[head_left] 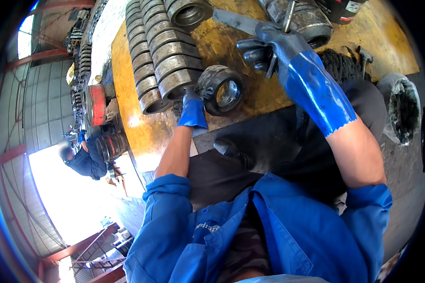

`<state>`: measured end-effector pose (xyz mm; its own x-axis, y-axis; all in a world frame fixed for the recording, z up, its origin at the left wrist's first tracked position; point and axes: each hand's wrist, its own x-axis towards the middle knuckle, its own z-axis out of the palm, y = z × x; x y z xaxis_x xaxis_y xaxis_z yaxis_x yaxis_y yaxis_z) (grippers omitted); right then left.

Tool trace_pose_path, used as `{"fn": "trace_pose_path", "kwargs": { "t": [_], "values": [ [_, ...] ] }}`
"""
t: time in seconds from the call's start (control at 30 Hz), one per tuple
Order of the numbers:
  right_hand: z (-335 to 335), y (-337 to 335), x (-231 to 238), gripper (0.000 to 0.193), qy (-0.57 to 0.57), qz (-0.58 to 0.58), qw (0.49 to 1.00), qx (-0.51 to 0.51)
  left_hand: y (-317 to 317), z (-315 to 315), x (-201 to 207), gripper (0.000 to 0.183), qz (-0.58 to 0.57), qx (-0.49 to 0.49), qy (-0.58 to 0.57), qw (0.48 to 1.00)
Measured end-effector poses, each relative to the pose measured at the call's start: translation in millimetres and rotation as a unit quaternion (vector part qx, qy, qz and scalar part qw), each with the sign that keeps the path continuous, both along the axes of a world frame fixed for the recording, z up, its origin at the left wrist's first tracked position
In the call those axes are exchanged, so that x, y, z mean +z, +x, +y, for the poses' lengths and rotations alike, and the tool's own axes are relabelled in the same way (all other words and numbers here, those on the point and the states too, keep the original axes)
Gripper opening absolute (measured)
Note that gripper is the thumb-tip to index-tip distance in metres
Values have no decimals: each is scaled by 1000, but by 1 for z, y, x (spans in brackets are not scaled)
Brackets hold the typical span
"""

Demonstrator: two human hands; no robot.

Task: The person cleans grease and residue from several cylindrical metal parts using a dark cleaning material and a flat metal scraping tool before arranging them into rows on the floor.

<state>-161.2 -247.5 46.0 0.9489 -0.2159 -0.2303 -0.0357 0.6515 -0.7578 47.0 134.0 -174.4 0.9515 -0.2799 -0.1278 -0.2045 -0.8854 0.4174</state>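
Note:
My left hand, in a blue glove with dark fingers, grips the left side of a short, thick metal ring. The ring's round opening faces me. Above and to the right of it, my right hand is raised in a long blue glove blackened over the fingers. It is closed round a metal rod that sticks out above and below the fist. A flat grey metal blade points left from the same hand. Whether rod and blade are one tool is hidden by the glove.
Rows of similar metal rings line the yellow, grease-stained board on the left. A large metal cylinder, a hammer and dark shreds lie right. A lined bucket stands beyond. Another person works far left.

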Motion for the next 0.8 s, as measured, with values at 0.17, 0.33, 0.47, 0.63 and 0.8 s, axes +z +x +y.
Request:
{"fn": "trace_pose_path", "kwargs": {
  "t": [0.17,0.33,0.47,0.63,0.8],
  "values": [
    [-12,-15,-19,41,-65,59,996,-16,-71,-69,27,57,-18,18,122,992],
    [-13,-17,-18,40,-141,93,986,-12,-114,-112,61,75,0,54,250,967],
    [-7,-25,-12,36,-188,101,977,-25,-134,-122,87,85,13,63,250,966],
    [-22,-20,-32,33,-215,141,966,20,-125,-114,93,84,-57,55,143,987],
    [-42,-13,-35,35,-371,205,902,83,-112,-142,89,68,-202,6,72,977]
  ]
}}
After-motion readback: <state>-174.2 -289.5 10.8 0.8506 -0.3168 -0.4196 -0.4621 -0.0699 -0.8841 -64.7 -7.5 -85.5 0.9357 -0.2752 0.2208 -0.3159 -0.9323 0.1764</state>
